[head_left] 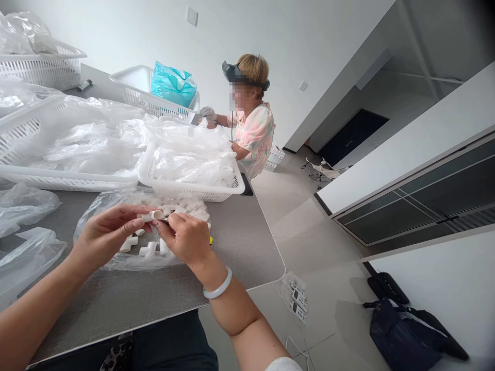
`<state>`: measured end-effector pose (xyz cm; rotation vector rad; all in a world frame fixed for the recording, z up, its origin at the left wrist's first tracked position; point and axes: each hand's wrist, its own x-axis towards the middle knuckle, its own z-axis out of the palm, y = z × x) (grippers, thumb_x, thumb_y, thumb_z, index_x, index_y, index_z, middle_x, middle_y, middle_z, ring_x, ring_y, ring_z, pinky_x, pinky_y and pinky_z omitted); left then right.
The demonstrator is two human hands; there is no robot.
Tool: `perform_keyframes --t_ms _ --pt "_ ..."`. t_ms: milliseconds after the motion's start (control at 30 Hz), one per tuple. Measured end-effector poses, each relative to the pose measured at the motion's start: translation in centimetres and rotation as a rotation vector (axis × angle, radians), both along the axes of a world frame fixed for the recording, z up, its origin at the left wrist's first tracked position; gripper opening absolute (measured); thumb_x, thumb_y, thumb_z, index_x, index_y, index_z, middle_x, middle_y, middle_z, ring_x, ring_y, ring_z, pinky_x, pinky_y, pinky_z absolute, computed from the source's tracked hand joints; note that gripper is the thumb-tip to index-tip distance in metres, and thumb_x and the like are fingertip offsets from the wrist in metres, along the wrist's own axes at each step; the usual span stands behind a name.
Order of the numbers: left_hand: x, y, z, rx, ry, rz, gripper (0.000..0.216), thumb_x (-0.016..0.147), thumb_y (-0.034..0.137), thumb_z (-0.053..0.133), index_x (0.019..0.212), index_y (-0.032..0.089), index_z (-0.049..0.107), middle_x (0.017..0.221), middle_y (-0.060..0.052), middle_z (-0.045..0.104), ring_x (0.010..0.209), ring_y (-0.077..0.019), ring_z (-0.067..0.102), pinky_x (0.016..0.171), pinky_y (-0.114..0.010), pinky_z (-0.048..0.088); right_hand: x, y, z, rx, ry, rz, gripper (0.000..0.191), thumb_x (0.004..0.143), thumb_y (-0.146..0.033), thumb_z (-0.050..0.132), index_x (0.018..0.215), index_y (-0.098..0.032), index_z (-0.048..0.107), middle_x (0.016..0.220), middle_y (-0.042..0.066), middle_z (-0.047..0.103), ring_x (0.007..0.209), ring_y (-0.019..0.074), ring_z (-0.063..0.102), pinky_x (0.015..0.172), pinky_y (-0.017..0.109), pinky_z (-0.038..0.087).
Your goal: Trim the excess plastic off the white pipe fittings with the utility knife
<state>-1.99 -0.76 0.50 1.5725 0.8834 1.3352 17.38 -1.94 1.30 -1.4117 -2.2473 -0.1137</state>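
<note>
My left hand [110,231] pinches a white plastic pipe fitting [150,216] between thumb and fingers, its round open end turned to the right. Close against that fitting, my right hand [187,238] is closed around a slim tool that it mostly hides. A dark bit of the tool shows at the fingertips, and a yellow end [211,240] sticks out beyond the hand. Below both hands, a clear plastic bag [112,261] lies spread on the table with several white fittings on it, among them a T-shaped pipe fitting [148,249].
Behind the bag stand a small white basket [193,195] and a larger basket [77,183], both heaped with clear bags. A blue bag [174,85] sits in a farther basket. Across the grey table [247,257] is another person [255,123]. Power strips [298,304] lie on the floor.
</note>
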Motion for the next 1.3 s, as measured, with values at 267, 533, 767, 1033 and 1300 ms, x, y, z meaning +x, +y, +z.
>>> perform_keyframes --t_ms 267,533,767,1033,1300 --pt "-0.4 0.0 0.1 -0.005 0.095 0.009 0.031 0.09 0.053 0.077 0.114 0.034 0.084 0.117 -0.004 0.083 0.097 -0.0336 0.079 0.07 -0.037 0.07 0.0 -0.1 0.3 -0.039 0.023 -0.002 0.053 0.107 -0.062 0.054 0.076 -0.021 0.066 0.065 0.001 0.063 0.059 0.0122 0.062 0.049 0.022 0.037" --pt "-0.3 0.5 -0.5 0.049 0.131 0.03 0.033 0.089 0.057 0.077 0.113 0.035 0.084 0.119 -0.005 0.081 0.107 -0.033 0.078 0.075 -0.034 0.068 0.0 0.0 0.1 -0.037 0.053 -0.033 0.048 0.105 -0.059 0.061 0.08 -0.019 0.068 0.069 0.002 0.066 0.061 0.0121 0.064 0.049 0.021 0.037" --pt "-0.6 0.7 -0.8 0.216 0.195 0.035 0.027 0.096 0.045 0.072 0.118 0.034 0.081 0.118 -0.005 0.079 0.091 -0.0248 0.075 0.065 -0.03 0.063 -0.2 -0.2 0.4 -0.058 -0.002 -0.043 0.039 0.109 -0.043 0.059 0.078 -0.021 0.068 0.065 0.0 0.065 0.059 0.012 0.065 0.047 0.021 0.037" --pt "-0.2 0.7 -1.4 0.348 0.316 0.127 0.027 0.099 0.045 0.065 0.119 0.036 0.081 0.112 -0.006 0.076 0.072 -0.0212 0.064 0.052 -0.031 0.05 -0.3 -0.5 0.9 -0.096 -0.006 -0.075 0.043 0.109 -0.049 0.057 0.08 -0.021 0.069 0.064 0.0 0.066 0.058 0.012 0.065 0.045 0.022 0.034" --pt "0.1 0.4 -1.4 0.035 0.169 0.067 0.038 0.09 0.059 0.074 0.114 0.03 0.081 0.097 -0.005 0.08 0.074 -0.0238 0.073 0.06 -0.032 0.061 0.1 0.0 0.1 -0.076 0.053 -0.074 0.046 0.111 -0.051 0.051 0.081 -0.02 0.067 0.07 0.001 0.068 0.063 0.0121 0.066 0.049 0.022 0.032"
